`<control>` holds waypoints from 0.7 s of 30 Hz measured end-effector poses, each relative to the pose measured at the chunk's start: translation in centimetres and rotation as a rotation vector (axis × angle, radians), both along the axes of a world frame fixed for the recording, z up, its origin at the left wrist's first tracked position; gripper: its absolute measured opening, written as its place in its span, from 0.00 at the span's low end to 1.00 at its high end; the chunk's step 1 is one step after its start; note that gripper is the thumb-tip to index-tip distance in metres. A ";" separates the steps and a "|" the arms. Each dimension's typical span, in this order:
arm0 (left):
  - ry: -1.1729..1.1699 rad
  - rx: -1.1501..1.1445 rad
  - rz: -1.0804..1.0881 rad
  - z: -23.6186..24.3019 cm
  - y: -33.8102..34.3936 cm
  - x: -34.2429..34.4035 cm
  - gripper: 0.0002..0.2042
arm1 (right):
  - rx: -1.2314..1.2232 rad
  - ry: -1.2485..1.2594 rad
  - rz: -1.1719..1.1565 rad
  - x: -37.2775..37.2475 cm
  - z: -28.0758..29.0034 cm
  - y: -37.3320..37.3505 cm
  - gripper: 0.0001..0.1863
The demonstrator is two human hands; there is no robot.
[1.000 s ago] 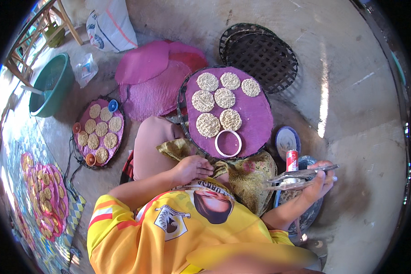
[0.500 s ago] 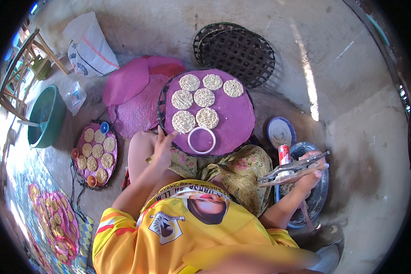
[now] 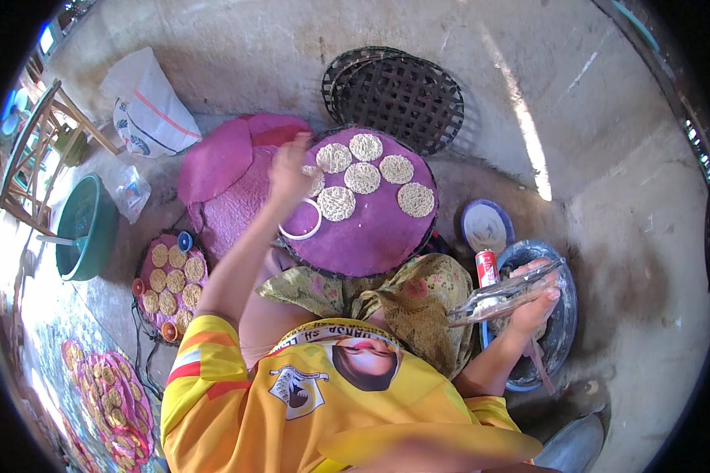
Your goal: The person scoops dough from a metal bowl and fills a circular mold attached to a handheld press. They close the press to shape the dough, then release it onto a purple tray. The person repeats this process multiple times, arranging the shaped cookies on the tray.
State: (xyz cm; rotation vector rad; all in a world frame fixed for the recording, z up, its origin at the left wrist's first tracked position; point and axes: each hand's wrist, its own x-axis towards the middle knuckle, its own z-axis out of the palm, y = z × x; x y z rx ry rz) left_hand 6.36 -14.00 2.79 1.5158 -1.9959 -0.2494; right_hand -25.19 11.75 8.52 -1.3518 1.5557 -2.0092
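Observation:
A round tray lined with purple sheet (image 3: 351, 244) rests before my lap and carries several pale lattice-like dough discs (image 3: 362, 178). Near its left edge lies a white ring (image 3: 300, 219). My left hand (image 3: 290, 175) is at the tray's upper left rim, its fingers bent over the edge and slightly blurred; the forearm passes left of the ring. On the right, my right hand (image 3: 535, 303) grips a long two-slat hand press (image 3: 481, 309) smeared with pale dough. A red and white can (image 3: 487, 270) stands upright at the slats, above a dark basin (image 3: 556, 347).
A blue-rimmed bowl of pale paste (image 3: 486, 226) stands beside the basin. Woven black trays (image 3: 406, 98) lean against the wall. Purple sheets (image 3: 221, 162) lie at the left, near a smaller tray of discs (image 3: 173, 276), a green tub (image 3: 87, 229) and a white sack (image 3: 154, 106).
The tray has turned clockwise, carrying the discs and white ring round with it. My left hand has moved up along the left rim. My right hand still holds the press.

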 end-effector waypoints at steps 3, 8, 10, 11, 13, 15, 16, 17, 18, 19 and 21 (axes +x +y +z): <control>0.061 -0.172 -0.577 0.4 7.9 -7.1 0.40 | 0.048 -0.151 0.198 1.4 2.3 -1.6 0.36; 0.097 -0.573 -0.860 0.5 13.6 -11.4 0.24 | 0.136 -0.367 0.463 4.4 1.1 -7.5 0.37; 0.138 -0.451 -0.863 0.7 12.3 -11.0 0.23 | 0.137 -0.350 0.501 4.7 -0.5 -9.0 0.34; 0.128 -0.392 -0.880 0.8 11.4 -10.6 0.22 | 0.122 -0.350 0.552 4.6 -1.1 -9.5 0.33; 0.163 -0.340 -0.789 0.9 10.2 -9.8 0.20 | 0.240 -0.110 0.266 5.3 -2.0 -9.9 0.25; 0.254 -0.357 -0.569 1.2 9.2 -9.2 0.19 | 0.244 -0.184 0.294 7.2 -2.6 -9.4 0.25; 0.264 -0.442 -0.429 1.4 8.3 -9.1 0.17 | 0.280 -0.074 0.295 8.5 -2.8 -8.6 0.26; 0.270 -0.510 -0.287 1.7 7.6 -9.1 0.15 | 0.434 -0.046 0.187 10.2 -3.3 -7.7 0.27; 0.244 -0.532 -0.183 2.0 7.1 -8.9 0.16 | 0.328 0.078 0.191 11.6 -3.7 -7.1 0.28; 0.327 -0.497 -0.155 2.3 6.4 -8.7 0.19 | 0.325 0.184 0.194 12.3 -4.0 -6.8 0.30; 0.275 -0.460 -0.229 2.7 5.7 -7.9 0.20 | 0.245 0.164 0.129 12.1 -4.5 -6.7 0.31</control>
